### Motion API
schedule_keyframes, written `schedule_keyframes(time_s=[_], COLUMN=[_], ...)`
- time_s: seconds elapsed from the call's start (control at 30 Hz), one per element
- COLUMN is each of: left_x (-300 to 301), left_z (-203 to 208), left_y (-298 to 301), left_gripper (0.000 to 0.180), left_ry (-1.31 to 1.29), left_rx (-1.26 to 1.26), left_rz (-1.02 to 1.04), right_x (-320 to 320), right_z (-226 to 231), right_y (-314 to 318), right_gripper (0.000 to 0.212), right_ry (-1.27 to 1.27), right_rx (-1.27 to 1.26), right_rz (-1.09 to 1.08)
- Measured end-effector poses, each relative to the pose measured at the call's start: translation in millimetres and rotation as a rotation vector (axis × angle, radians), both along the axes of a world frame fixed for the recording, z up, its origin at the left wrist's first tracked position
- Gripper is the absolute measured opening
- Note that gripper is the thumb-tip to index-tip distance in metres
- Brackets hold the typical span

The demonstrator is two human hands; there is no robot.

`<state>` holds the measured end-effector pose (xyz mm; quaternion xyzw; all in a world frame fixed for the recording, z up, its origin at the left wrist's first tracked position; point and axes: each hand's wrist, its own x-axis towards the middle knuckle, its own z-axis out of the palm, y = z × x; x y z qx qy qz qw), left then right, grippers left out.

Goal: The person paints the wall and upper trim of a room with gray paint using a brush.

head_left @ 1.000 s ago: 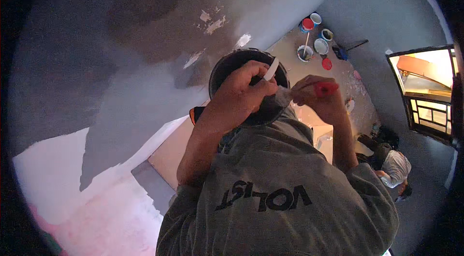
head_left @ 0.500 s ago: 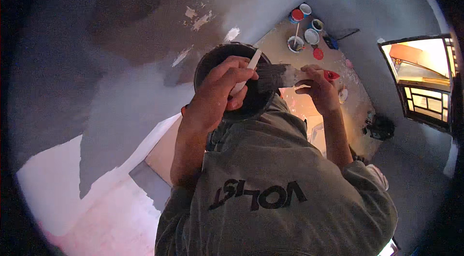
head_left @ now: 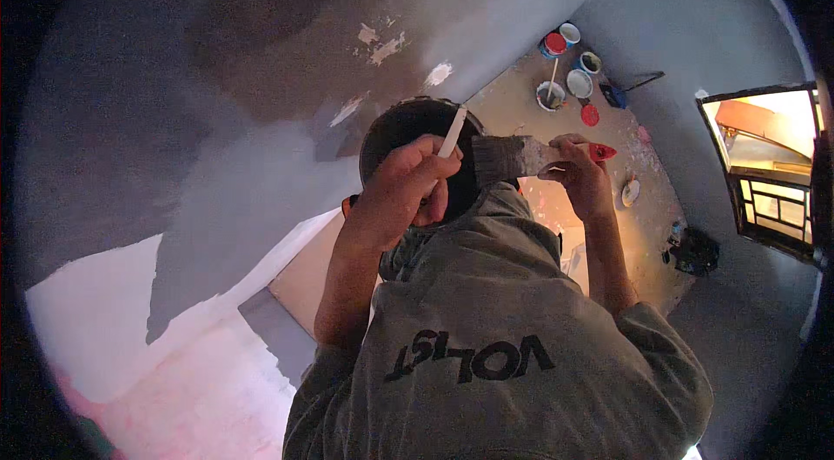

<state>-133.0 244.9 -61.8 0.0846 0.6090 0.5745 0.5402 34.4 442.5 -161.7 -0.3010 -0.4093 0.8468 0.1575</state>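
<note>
My right hand (head_left: 578, 169) is closed round the handle of a wide paintbrush (head_left: 532, 156) with a red handle end. Its dark, paint-caked bristles point left, at the right side of a round black bucket (head_left: 391, 128). In front of the bucket, my left hand (head_left: 404, 182) has its fingers wrapped round a slim white stick-like piece (head_left: 453, 130), whose upper end sticks out past the fingers. Whether this piece is a loose stick or a grip belonging to the bucket, I cannot tell. The bucket's contents are hidden in shadow.
On the floor toward the far corner stand several paint tubs (head_left: 579, 84), one with a stick in it (head_left: 551, 95), beside a red lid (head_left: 590, 115). A black bag (head_left: 695, 251) lies by the right wall, below a lit window (head_left: 769, 165). The left wall (head_left: 234, 173) is partly painted grey.
The brush has shifted slightly down and its bristles sit farther right relative to the bucket. My left hand still grips the white piece. The whole view has tilted a little.
</note>
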Motion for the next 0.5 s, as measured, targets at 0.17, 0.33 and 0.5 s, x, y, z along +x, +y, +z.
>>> schedule_keyframes(time_s=[0.17, 0.33, 0.5], left_x=[2, -7, -7], left_z=[3, 11, 31], left_y=[-12, -36, -67], left_gripper=[0.026, 0.023, 0.017], left_ry=[0.044, 0.151, 0.83], left_rx=[-0.047, -0.133, -0.339], left_rz=[0.004, -0.114, -0.159], right_x=[-1, -2, -12], right_z=[-6, -7, -10], right_y=[2, 12, 16], right_gripper=[0.017, 0.02, 0.025], right_ry=[0.049, 0.072, 0.147], right_rx=[-0.038, -0.067, -0.074], right_rz=[-0.013, -0.069, -0.125])
